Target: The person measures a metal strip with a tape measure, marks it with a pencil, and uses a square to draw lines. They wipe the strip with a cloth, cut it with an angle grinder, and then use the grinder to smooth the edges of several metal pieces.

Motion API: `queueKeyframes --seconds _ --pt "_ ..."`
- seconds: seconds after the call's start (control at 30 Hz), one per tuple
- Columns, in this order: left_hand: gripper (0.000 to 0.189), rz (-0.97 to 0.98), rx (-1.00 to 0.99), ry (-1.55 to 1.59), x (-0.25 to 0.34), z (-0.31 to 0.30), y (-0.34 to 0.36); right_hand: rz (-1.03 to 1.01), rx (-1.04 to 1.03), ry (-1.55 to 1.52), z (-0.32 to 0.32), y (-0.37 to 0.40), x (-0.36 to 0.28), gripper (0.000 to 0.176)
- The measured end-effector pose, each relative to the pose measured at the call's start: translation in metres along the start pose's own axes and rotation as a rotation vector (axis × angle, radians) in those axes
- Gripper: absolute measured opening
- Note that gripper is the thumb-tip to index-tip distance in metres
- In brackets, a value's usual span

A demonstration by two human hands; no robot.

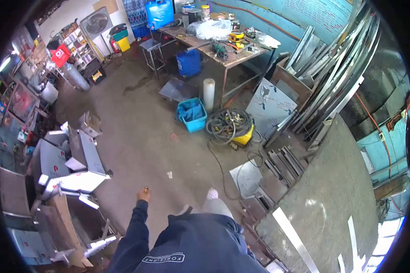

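My left hand (143, 195) hangs low in front of me, its fingers closed around a small brass-coloured piece (146, 188) whose tip shows above the fist. It is too small to name its kind. The dark sleeve (139, 220) runs down to that wrist, over bare concrete floor (146, 154). My right hand is out of sight behind my body. A light shoe (212, 194) shows below my dark jacket (200, 241).
Bent sheet-metal parts (77, 182) crowd the left side. Ahead are a coiled hose (230, 125), a blue basket (192, 126) and a workbench (232, 58) with tools. Long metal strips (339, 68) lean on the right, near a large grey slab-like surface (323, 195). A cable crosses the floor.
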State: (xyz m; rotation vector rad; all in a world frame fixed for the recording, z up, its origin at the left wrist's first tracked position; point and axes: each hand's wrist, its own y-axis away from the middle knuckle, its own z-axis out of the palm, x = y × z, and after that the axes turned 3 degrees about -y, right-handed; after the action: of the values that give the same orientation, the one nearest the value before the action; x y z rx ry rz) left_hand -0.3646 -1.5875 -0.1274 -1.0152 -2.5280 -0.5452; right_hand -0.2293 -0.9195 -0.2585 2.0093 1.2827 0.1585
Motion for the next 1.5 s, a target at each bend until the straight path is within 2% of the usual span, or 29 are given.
queueKeyframes --seconds 0.1,0.17,0.2,0.23,0.27,0.3,0.33,0.37,0.4,0.43,0.47,0.53,0.6,0.67,0.73,0.8,0.83,0.9,0.97,1.03,1.1,1.13,1.17,1.2,1.23,1.3,1.37,1.43,1.5 --pt "0.037 -0.083 -0.135 -0.150 0.005 0.018 -0.040 0.017 0.081 0.019 0.017 -0.033 -0.049 0.039" --pt "0.040 -0.028 -0.273 -0.257 0.004 0.023 -0.061 -0.014 0.205 0.028 0.028 -0.061 -0.072 0.040" --pt "0.042 0.039 -0.364 -0.272 0.006 0.026 -0.067 0.002 0.208 -0.126 0.009 -0.041 -0.099 0.033" --pt "0.042 0.096 -0.342 -0.284 -0.017 0.049 -0.084 0.017 0.214 -0.285 -0.002 -0.026 -0.118 0.028" --pt "0.040 0.298 -0.376 -0.284 -0.032 0.053 -0.095 0.032 0.224 -0.440 -0.031 -0.002 -0.156 0.025" --pt "0.041 0.305 -0.443 -0.187 -0.040 0.060 -0.110 0.271 0.229 -1.006 -0.027 0.003 -0.172 0.028" --pt "0.042 0.353 -0.609 -0.446 -0.041 0.078 -0.141 0.104 0.271 -0.541 0.000 0.006 -0.156 0.034" --pt "0.038 0.291 -0.695 -0.437 -0.023 0.073 -0.150 0.191 0.522 -0.517 -0.005 0.052 -0.185 0.036" --pt "0.037 0.375 -0.709 -0.490 -0.013 0.071 -0.163 0.221 0.696 -0.368 0.003 0.086 -0.198 0.037" --pt "0.036 0.478 -0.726 -0.546 -0.001 0.074 -0.183 0.461 0.655 -0.727 0.018 0.112 -0.213 0.040" --pt "0.035 0.573 -0.736 -0.597 0.023 0.077 -0.202 0.656 0.668 -1.484 0.117 0.097 -0.169 0.035" --pt "0.033 0.710 -0.715 -0.672 0.070 0.086 -0.242 0.735 0.782 -0.797 0.137 0.188 -0.244 0.027" --pt "0.032 0.800 -0.653 -0.718 0.123 0.101 -0.274 0.957 0.814 -0.736 0.178 0.253 -0.315 0.022" --pt "0.031 0.861 -0.573 -0.720 0.189 0.107 -0.298 1.242 0.668 -0.874 0.251 0.296 -0.367 0.025" --pt "0.030 0.921 -0.512 -0.704 0.251 0.118 -0.306 1.462 0.384 -0.957 0.319 0.337 -0.423 0.029" --pt "0.030 0.995 -0.482 -0.685 0.306 0.131 -0.295 1.668 0.283 -1.069 0.397 0.355 -0.485 0.032" --pt "0.030 1.043 -0.484 -0.680 0.330 0.139 -0.277 1.647 0.084 -0.944 0.475 0.343 -0.502 0.037" --pt "0.030 1.176 -0.532 -0.673 0.363 0.165 -0.229 1.566 -0.034 -1.310 0.461 0.360 -0.553 0.038" --pt "0.033 1.352 -0.613 -0.640 0.377 0.200 -0.170 1.647 0.228 -1.569 0.444 0.367 -0.590 0.030" --pt "0.036 1.511 -0.698 -0.581 0.361 0.231 -0.084 1.645 0.392 -1.516 0.441 0.368 -0.596 0.030" --pt "0.037 1.582 -0.804 -0.647 0.338 0.224 0.032 1.645 0.464 -1.528 0.453 0.382 -0.575 0.033" --pt "0.038 1.716 -0.974 -0.552 0.316 0.241 0.071 1.632 0.517 -1.548 0.459 0.388 -0.566 0.035" --pt "0.039 1.831 -1.090 -0.568 0.295 0.264 0.117 1.617 0.580 -1.565 0.465 0.393 -0.547 0.038" --pt "0.039 1.978 -1.088 -0.558 0.271 0.258 0.169 1.602 0.647 -1.581 0.476 0.398 -0.525 0.040" --pt "0.039 2.024 -1.207 -0.506 0.246 0.249 0.211 1.593 0.728 -1.703 0.487 0.405 -0.501 0.049" --pt "0.037 2.115 -1.286 -0.610 0.211 0.216 0.290 1.683 0.835 -1.556 0.483 0.420 -0.450 0.044" --pt "0.039 2.111 -1.313 -0.805 0.189 0.200 0.335 1.566 1.196 -1.537 0.497 0.429 -0.386 0.033" --pt "0.040 2.086 -1.330 -0.886 0.179 0.197 0.367 1.414 1.442 -1.518 0.494 0.443 -0.302 0.024" --pt "0.041 2.088 -1.245 -1.062 0.178 0.215 0.376 1.240 1.552 -1.644 0.437 0.488 -0.226 0.023"
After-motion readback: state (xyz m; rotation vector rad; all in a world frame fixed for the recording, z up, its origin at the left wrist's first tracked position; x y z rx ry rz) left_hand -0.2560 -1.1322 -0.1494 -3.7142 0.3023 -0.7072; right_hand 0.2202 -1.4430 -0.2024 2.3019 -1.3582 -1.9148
